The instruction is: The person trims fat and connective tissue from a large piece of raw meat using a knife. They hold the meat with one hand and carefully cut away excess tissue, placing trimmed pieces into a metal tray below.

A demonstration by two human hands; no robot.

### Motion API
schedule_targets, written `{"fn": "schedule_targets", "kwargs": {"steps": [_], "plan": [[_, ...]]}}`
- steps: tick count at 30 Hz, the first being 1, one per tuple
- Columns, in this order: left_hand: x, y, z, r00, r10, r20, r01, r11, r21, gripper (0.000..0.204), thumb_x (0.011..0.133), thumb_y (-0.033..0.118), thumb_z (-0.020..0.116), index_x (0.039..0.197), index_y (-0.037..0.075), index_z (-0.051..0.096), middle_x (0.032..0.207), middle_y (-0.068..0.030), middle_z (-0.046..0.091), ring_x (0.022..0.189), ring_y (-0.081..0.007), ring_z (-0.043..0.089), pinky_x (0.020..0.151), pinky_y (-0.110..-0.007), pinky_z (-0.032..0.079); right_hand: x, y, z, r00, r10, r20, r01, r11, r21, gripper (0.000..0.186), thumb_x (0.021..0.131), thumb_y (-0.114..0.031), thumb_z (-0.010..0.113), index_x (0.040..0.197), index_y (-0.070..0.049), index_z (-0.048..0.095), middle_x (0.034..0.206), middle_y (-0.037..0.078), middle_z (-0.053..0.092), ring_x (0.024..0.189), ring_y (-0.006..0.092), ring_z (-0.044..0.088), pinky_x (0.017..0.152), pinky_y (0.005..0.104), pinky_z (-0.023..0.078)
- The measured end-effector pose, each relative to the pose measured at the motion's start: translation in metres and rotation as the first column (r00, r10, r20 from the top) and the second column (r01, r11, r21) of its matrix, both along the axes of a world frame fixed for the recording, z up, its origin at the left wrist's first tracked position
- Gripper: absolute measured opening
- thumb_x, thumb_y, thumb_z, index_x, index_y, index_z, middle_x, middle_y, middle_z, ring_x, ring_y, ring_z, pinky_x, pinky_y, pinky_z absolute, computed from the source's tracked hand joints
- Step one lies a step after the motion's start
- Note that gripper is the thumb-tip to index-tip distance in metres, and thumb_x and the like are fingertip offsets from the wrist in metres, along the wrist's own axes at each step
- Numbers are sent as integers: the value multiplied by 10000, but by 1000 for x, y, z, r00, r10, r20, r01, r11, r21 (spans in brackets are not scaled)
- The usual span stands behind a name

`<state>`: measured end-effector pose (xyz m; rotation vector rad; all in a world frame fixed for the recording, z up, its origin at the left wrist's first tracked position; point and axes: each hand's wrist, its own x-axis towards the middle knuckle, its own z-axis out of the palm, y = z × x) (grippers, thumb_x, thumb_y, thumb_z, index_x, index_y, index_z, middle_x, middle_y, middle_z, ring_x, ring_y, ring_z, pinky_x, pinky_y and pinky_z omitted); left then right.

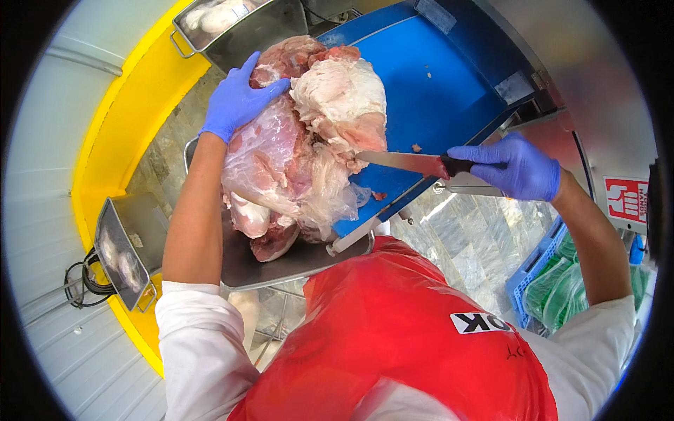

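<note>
A large piece of raw meat (270, 151), pink with a thick white fat cap, hangs over the left end of a blue belt surface (428, 84). My left hand (242, 98), in a purple glove, grips its upper left edge, thumb apart from the fingers. In my purple-gloved right hand (519, 168) is a knife (404, 163) by its black handle. Its reddened blade points left, the tip at the meat's right side. Translucent, crinkled film (326, 203) clings to the meat's lower right. Below, more meat (274, 243) lies in a metal tray (242, 277).
Metal bins with pale contents stand at the top left (239, 31) and far left (123, 252), beside a yellow curb (105, 154). A blue crate (523, 277) with green plastic bags (562, 295) sits on the floor at right. Small meat scraps dot the belt.
</note>
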<state>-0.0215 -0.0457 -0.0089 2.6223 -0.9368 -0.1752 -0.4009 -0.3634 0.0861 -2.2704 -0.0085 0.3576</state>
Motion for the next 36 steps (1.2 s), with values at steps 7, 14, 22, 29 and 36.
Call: {"fn": "schedule_targets", "kwargs": {"steps": [7,14,22,29,36], "plan": [[11,-1,-11,999,-48,18,49,998,-30,1109,834,804,785,1677,142,502,1313,-269,717,1235,-407,720,1077,-484,557,5,-31,-47,992,-76,-104,89,989,118,399,1055,-85,716,1451,-128,738,1218,169,833,987,147,772,946,327,596],[14,0,-9,997,-29,-75,24,998,-65,1092,849,767,803,1673,114,505,1316,-274,717,1229,-390,723,1076,-462,555,-51,63,-10,951,-307,44,310,939,-152,297,1053,-225,763,1314,-87,793,1025,196,806,825,219,770,771,376,588],[11,-6,-15,994,-26,-107,11,990,-143,1095,844,752,824,1665,97,514,1370,-271,702,1248,-379,719,1090,-455,553,-105,96,-154,820,-545,174,538,838,91,285,1026,-254,810,1256,-85,800,799,152,729,618,247,666,632,367,549],[4,-9,-10,926,-21,376,91,981,-170,792,915,550,861,1505,62,658,1294,-241,738,1184,-375,732,1032,-425,573,-106,114,-165,758,-366,540,512,846,-145,319,970,-289,845,1251,-151,786,800,114,753,615,296,721,569,384,561],[-147,22,1,940,-4,341,166,879,-448,423,897,416,880,1051,41,759,1042,-182,697,1015,-368,658,888,-512,525,-111,122,-160,712,-320,626,577,774,-261,364,964,-366,837,1268,-175,773,740,79,715,582,287,700,543,397,540]]}}
